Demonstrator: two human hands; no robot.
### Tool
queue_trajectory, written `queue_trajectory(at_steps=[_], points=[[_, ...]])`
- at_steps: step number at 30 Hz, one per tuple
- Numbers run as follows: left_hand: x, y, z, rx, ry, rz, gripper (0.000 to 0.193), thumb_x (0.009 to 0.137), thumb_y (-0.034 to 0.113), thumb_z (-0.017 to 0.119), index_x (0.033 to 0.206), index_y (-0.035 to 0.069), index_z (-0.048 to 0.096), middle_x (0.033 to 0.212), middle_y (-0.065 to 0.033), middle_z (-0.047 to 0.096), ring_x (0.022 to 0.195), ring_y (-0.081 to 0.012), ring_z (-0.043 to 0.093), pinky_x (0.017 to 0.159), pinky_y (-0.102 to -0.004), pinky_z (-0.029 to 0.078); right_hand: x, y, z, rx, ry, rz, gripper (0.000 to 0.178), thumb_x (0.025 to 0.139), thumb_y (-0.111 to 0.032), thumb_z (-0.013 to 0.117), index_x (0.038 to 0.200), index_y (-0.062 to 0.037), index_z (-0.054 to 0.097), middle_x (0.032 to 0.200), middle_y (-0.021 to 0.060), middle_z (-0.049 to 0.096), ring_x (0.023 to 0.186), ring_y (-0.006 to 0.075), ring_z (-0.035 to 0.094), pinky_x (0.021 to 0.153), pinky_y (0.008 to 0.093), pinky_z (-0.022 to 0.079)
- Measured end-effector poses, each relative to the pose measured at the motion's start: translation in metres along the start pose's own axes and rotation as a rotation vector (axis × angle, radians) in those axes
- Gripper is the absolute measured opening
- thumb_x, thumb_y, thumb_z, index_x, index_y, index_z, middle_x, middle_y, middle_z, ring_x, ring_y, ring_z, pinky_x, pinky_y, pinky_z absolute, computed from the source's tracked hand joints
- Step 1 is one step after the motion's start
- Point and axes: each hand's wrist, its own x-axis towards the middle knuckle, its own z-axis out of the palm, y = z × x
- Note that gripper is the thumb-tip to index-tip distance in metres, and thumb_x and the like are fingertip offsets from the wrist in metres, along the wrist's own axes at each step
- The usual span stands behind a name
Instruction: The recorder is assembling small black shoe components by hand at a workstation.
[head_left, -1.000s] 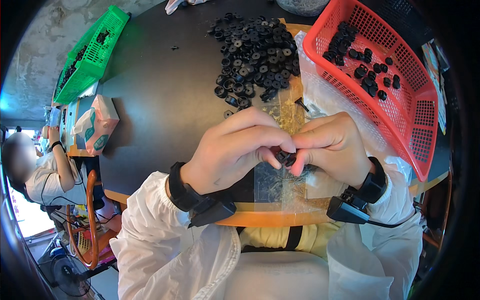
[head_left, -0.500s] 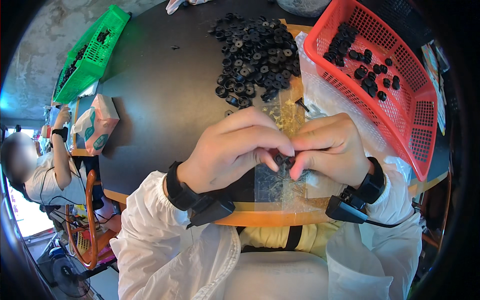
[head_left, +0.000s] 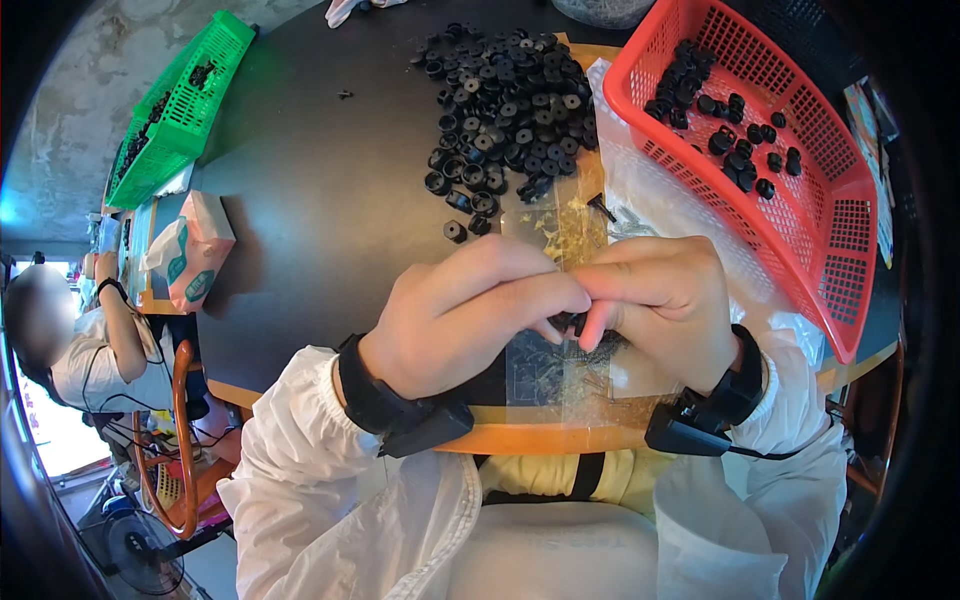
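My left hand (head_left: 465,310) is closed, its thumb and fingers pinching a small black plastic part (head_left: 568,322) near the table's front edge. My right hand (head_left: 660,300) meets it there, also closed, with thumb and forefinger on the same part. Fingers cover most of this piece, so its exact shape is hidden. Beyond my hands spreads a heap of round black plastic pieces (head_left: 515,110), some ring-shaped, some discs with a centre hole. A black T-shaped piece (head_left: 602,207) lies just past my right hand, beside thin metal pins (head_left: 630,224).
A red basket (head_left: 725,215) at the right holds several black knob-like pieces. Far left stands a green basket (head_left: 180,125) with small black parts, near a tissue pack (head_left: 200,250). Clear tape (head_left: 535,375) covers the table's front. A co-worker (head_left: 105,355) sits at the left.
My fingers have drawn closer together around the black part, which now shows less. My left hand has tilted slightly forward over it. The co-worker's raised hand has shifted a little.
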Motion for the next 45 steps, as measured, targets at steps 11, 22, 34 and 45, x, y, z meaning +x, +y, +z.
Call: queue_trajectory(at_steps=[11,22,34,45], points=[[0.007,0.003,0.003,0.102,0.09,0.037,0.029,0.074,-0.011,0.065,0.1,0.002,0.064,0.093,-0.0084,0.056,0.076,-0.0176,0.061,0.064,-0.0249,0.054,0.002,-0.001,-0.001,-0.055,0.047,-0.082,0.027,0.071,-0.003,0.079,0.097,-0.0014,0.072,0.08,0.0088,0.066,0.069,0.0183,0.066,0.06,0.0257,0.05],[0.001,0.0,0.005,0.342,-0.02,0.142,0.038,0.063,-0.009,0.069,0.099,0.002,0.061,0.094,-0.0115,0.054,0.078,-0.0247,0.062,0.062,-0.031,0.053,0.004,-0.004,0.003,-0.044,-0.009,-0.038,0.027,0.069,-0.01,0.084,0.092,-0.0001,0.072,0.074,0.0074,0.065,0.068,0.013,0.064,0.06,0.0239,0.051],[0.002,0.008,0.004,0.164,-0.04,0.139,0.027,0.078,-0.007,0.066,0.103,-0.003,0.058,0.101,-0.0145,0.053,0.073,-0.0211,0.062,0.057,-0.0279,0.055,0.001,-0.002,0.002,0.123,-0.055,-0.06,0.021,0.071,-0.001,0.077,0.091,-0.0015,0.073,0.078,0.01,0.068,0.067,0.0205,0.064,0.062,0.0281,0.049],[0.004,-0.004,0.01,0.212,0.067,0.159,0.03,0.075,-0.004,0.067,0.104,0.001,0.059,0.09,-0.0105,0.055,0.067,-0.0213,0.061,0.056,-0.0299,0.053,0.004,-0.001,-0.003,0.223,-0.036,-0.004,0.025,0.071,-0.003,0.081,0.093,0.0004,0.072,0.078,0.0064,0.066,0.071,0.012,0.064,0.061,0.023,0.051]])
